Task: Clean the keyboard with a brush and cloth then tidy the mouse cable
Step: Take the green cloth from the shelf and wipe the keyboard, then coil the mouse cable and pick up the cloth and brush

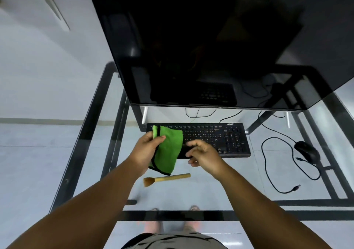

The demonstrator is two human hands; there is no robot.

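Cloth (168, 149) hides keyboard (216, 139) left end; key legends too small to read

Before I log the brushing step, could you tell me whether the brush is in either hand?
No, the brush lies on the glass desk, untouched.

One head-worn wide-angle view looks steeply down and forward from close above the glass tabletop (249, 172), monitor (201, 37) at 12 o'clock.

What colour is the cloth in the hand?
Bright green with a dark edge; the cloth shows in the head view.
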